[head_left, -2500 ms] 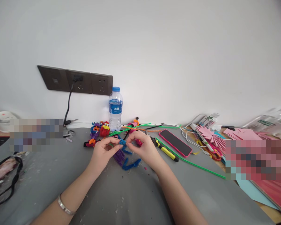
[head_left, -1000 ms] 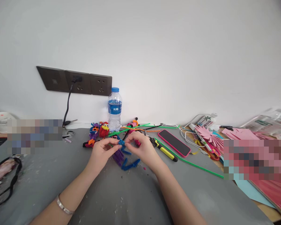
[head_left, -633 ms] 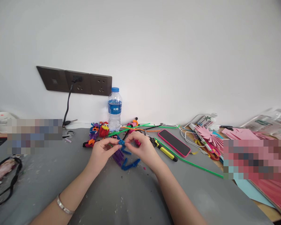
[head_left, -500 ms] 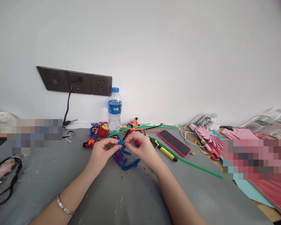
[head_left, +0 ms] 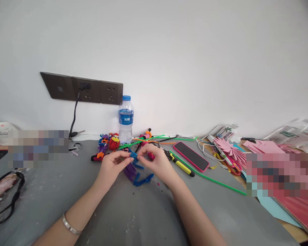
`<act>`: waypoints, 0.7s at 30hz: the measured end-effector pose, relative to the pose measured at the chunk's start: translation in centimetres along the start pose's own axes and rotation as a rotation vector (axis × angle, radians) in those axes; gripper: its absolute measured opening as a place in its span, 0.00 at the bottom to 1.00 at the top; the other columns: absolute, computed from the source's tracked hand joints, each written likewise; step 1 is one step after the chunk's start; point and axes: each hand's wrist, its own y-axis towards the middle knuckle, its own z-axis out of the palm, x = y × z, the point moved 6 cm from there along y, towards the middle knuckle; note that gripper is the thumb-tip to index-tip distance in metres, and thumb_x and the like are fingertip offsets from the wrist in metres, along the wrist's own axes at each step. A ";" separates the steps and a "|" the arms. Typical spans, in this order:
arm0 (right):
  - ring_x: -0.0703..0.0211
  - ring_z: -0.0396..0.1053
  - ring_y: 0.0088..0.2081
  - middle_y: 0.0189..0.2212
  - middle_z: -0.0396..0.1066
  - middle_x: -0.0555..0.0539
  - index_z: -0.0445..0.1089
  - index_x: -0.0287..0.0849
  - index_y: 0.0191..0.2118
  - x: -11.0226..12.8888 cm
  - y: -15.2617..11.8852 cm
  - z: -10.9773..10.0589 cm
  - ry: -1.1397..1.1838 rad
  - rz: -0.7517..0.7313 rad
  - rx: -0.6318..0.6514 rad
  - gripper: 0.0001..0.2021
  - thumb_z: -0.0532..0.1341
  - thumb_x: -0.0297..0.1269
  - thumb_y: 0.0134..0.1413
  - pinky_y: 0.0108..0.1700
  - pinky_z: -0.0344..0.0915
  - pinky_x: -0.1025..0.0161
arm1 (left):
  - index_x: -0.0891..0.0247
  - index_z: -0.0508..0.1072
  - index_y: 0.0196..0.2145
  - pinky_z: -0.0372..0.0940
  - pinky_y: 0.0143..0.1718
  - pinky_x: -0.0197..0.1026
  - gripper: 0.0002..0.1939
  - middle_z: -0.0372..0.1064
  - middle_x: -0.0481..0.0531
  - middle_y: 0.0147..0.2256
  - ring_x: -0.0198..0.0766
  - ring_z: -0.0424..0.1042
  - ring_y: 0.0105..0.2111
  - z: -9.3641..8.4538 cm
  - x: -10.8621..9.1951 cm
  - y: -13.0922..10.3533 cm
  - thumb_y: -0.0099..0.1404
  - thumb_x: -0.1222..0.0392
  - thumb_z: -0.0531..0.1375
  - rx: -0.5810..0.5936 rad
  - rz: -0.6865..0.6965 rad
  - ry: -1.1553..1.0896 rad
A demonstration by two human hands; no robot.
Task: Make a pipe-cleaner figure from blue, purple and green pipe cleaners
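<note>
Between my two hands is a small twisted piece of blue pipe cleaner [head_left: 133, 155]. Thumb and fingertips of my left hand [head_left: 114, 163] pinch its left side. From the other side, my right hand [head_left: 155, 160] pinches it with thumb and forefinger. Just below lie purple pipe cleaners [head_left: 129, 172] and a bent blue pipe cleaner [head_left: 143, 180] on the grey table. Behind my left hand stand a purple, blue and orange pipe-cleaner figure [head_left: 103, 143] and a red one with a yellow face [head_left: 114, 141]. Yellow-and-black handled pliers [head_left: 181, 164] lie beside my right hand, their head partly hidden.
A water bottle [head_left: 126, 121] stands against the wall below the sockets [head_left: 110, 93]. To the right lie a pink-edged phone [head_left: 191, 156], a long green pipe cleaner [head_left: 218, 182], a white cable [head_left: 202, 148] and folded pink paper [head_left: 228, 148]. A black strap [head_left: 15, 194] is at left.
Almost nothing differs. Both hands stay in the same place with the blue pipe cleaner pinched between them.
</note>
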 end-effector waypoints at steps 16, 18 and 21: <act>0.60 0.69 0.32 0.28 0.72 0.49 0.69 0.42 0.29 -0.3 0.0 0.2 0.072 0.061 0.020 0.03 0.60 0.31 0.53 0.37 0.64 0.64 | 0.61 0.80 0.29 0.72 0.39 0.41 0.07 0.79 0.53 0.32 0.43 0.77 0.36 0.1 -0.3 -0.1 0.51 0.57 0.68 0.016 0.004 -0.017; 0.60 0.69 0.32 0.28 0.72 0.50 0.69 0.42 0.29 -0.3 0.0 0.2 0.074 0.067 0.019 0.03 0.60 0.31 0.53 0.37 0.64 0.64 | 0.61 0.80 0.29 0.72 0.38 0.41 0.08 0.79 0.53 0.32 0.43 0.77 0.35 0.1 -0.3 -0.1 0.51 0.57 0.68 0.018 0.005 -0.017; 0.60 0.68 0.32 0.28 0.72 0.50 0.70 0.41 0.30 -0.3 0.0 0.2 0.079 0.071 0.021 0.03 0.60 0.31 0.54 0.36 0.63 0.64 | 0.62 0.80 0.29 0.71 0.38 0.40 0.08 0.79 0.53 0.32 0.43 0.76 0.36 0.2 -0.1 0.0 0.51 0.56 0.67 0.018 0.005 -0.018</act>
